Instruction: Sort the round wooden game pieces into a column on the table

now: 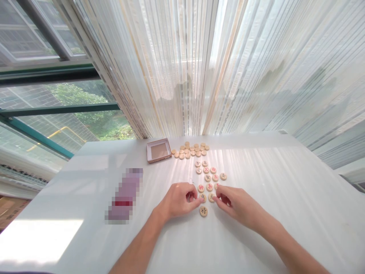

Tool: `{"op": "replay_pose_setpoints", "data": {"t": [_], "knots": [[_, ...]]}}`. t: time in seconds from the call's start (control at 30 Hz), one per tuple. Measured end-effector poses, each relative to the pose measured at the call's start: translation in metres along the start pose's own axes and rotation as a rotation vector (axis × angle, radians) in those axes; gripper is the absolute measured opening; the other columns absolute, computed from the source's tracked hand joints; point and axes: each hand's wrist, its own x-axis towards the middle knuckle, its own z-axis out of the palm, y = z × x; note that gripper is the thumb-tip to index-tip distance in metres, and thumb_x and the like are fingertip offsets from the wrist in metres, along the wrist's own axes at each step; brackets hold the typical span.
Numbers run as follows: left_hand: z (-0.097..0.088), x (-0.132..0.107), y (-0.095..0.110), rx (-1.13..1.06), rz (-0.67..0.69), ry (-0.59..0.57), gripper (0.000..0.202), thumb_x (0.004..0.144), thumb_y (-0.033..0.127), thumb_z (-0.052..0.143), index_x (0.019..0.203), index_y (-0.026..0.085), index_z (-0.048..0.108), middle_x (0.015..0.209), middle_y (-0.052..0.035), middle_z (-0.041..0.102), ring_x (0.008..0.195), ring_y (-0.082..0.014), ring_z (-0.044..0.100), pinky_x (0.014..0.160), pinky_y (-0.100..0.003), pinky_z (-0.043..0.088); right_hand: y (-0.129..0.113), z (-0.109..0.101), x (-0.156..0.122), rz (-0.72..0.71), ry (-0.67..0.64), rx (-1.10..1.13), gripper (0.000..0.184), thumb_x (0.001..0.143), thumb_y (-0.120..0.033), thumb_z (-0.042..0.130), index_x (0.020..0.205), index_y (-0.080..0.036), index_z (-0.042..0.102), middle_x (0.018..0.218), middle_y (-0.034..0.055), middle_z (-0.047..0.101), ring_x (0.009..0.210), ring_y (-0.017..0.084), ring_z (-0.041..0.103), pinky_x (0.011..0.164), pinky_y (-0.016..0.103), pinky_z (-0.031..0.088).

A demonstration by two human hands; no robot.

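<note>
Round wooden Chinese chess pieces with red or black characters lie face up in a loose group on the white table. My left hand (181, 199) is curled, its thumb and fingertips on the left edge of a black-marked piece (203, 198). From the other side, my right hand (235, 203) pinches at the right edge of a neighbouring black-marked piece (211, 197). Its fingers partly cover a red piece (217, 185). Nearest to me lies a single black-marked piece (203, 211). Beyond the hands are a red-marked piece (201, 188) and several others.
A cluster of blank-side-up pieces (187, 150) sits farther back, beside an open shallow box (158, 150). A blurred purple object (125, 196) lies on the table (94, 236) to the left. Striped curtains (182, 76) hang behind the table, with an open window at left.
</note>
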Motion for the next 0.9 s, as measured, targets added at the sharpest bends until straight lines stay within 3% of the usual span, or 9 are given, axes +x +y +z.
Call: {"op": "replay_pose_setpoints", "data": {"t": [0.2,0.4,0.6,0.9], "knots": [[-0.0009,-0.0001,0.0020,0.075,0.029,-0.039,0.039,0.077,0.036,0.087,0.063,0.018,0.055,0.059,0.0062,0.056,0.058,-0.0105,0.049,0.060,-0.023,0.036,0.0097,-0.0046,0.0043,0.103,-0.095,-0.056,0.040,0.102,-0.035,0.054,0.070,-0.024,0.031,0.059,-0.0059,0.044,0.053,0.013,0.035,0.050,0.026,0.024],[-0.0008,0.0004,0.0036,0.089,0.042,-0.043,0.038,0.081,0.036,0.084,0.064,0.018,0.055,0.061,0.0053,0.058,0.059,-0.0109,0.051,0.061,-0.024,0.036,0.0085,-0.0013,0.0031,0.140,-0.172,-0.013,0.041,0.103,-0.040,0.051,0.070,-0.023,0.034,0.061,-0.0050,0.048,0.054,0.013,0.037,0.051,0.026,0.025],[0.0023,0.0012,0.0010,0.108,0.002,-0.018,0.034,0.093,0.033,0.068,0.065,0.019,0.056,0.064,0.0029,0.061,0.059,-0.0115,0.052,0.061,-0.024,0.037,0.0106,-0.0032,0.0040,0.151,-0.171,0.002,0.041,0.103,-0.038,0.051,0.070,-0.023,0.031,0.060,-0.0055,0.046,0.054,0.012,0.036,0.050,0.026,0.025],[0.0082,0.0017,-0.0001,0.111,-0.035,0.001,0.036,0.095,0.036,0.067,0.065,0.019,0.058,0.065,0.0026,0.062,0.060,-0.0120,0.053,0.061,-0.025,0.037,0.0128,0.0007,0.0047,0.160,-0.153,0.004,0.043,0.103,-0.040,0.049,0.070,-0.023,0.029,0.059,-0.0060,0.042,0.054,0.013,0.031,0.050,0.027,0.024]]}}
